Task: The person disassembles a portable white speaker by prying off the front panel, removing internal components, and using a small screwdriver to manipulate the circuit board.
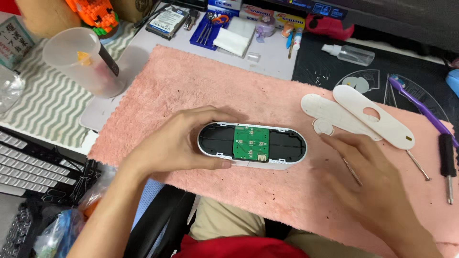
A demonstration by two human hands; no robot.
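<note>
**Holding an opened oval device at frame centre**

Gripping the left end of the open casing (252, 145), the left hand (179, 145) curls around its rim, thumb under, fingers over the top edge. Casing sits mid-frame on the pink towel (191, 81), green circuit board (250, 142) exposed. Right hand (370, 179) lies loosely spread on the towel, lower right, holding nothing, near a thin metal pin (352, 171). Shell looks light, stiff plastic; board fragile, so best held by the rim. White cover plates (377, 117) lie upper right.

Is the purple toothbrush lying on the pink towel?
No, the purple toothbrush lies on the dark mat past the pink towel, far from both hands.
</note>
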